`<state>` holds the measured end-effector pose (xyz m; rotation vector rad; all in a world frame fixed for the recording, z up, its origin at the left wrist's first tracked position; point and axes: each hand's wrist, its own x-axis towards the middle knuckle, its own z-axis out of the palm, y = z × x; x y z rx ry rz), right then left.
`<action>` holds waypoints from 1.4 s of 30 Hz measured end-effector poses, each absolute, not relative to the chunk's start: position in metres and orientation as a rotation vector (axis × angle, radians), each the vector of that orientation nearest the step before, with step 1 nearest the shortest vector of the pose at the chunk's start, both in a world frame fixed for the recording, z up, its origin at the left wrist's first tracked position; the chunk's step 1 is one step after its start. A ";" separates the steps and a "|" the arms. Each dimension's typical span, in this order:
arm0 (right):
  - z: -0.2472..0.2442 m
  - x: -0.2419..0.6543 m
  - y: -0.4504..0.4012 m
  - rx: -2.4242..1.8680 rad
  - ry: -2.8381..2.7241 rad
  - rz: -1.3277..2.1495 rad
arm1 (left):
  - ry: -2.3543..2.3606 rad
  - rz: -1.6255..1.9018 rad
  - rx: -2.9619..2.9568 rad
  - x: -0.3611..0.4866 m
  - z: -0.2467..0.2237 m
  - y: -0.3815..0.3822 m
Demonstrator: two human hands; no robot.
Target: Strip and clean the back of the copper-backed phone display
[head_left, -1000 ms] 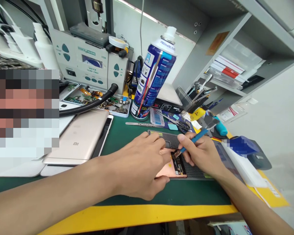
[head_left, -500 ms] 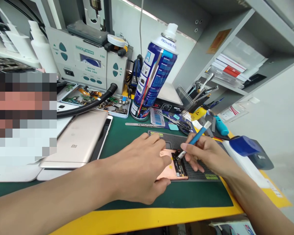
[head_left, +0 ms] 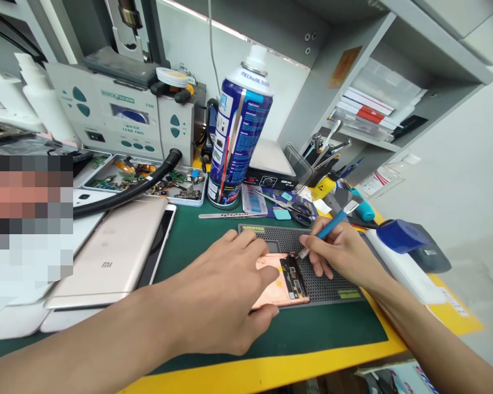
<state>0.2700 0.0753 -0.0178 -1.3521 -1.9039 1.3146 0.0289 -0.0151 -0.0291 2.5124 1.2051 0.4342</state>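
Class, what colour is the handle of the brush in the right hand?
The brush handle is blue; it shows best in the head view.

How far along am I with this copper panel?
Done, it seems: the panel's black strip lies uncovered. In hand: your right hand holds the brush, tip at the strip's upper end, while your left hand rests on the panel. Left, probably: finishing with the brush, as its tip is down there; how much, I can't tell.
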 end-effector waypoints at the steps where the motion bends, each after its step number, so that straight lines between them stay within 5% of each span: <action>1: -0.017 0.270 0.074 -1.335 -1.900 1.324 | 1.206 0.432 2.509 0.029 -0.029 -0.015; 42: -0.011 0.278 0.077 -1.081 -2.097 1.461 | 1.195 0.535 2.588 0.027 -0.040 -0.008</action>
